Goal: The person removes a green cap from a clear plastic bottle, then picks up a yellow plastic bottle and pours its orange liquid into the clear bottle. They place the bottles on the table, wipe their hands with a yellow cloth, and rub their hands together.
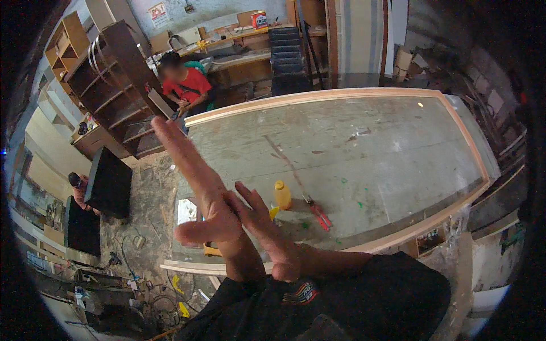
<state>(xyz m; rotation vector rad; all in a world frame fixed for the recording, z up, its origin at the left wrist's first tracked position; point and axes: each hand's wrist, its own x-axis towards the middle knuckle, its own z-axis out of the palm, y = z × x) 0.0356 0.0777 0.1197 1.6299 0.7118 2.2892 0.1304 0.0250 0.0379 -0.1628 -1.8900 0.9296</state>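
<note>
My left hand (207, 199) is held up over the near left of the work table (369, 148). Its fingers are stretched out toward the far left, and the thumb stands apart. My right hand (264, 230) lies against it near the wrist, with fingers extended. Neither hand shows anything in its grasp. Just beyond the hands stands a yellow bottle (282, 196) on the grey tabletop. To its right lies a red-handled tool (320, 217), whose exact kind I cannot make out. A thin strip (287, 165) runs from near the tool toward the far side.
Light wooden strips (313, 96) run along the table's edges. A white piece (187, 211) sits at its near left corner. One person in red (187, 82) sits beyond the table; another (79, 190) is by black panels (108, 182). Cables (159, 292) litter the floor.
</note>
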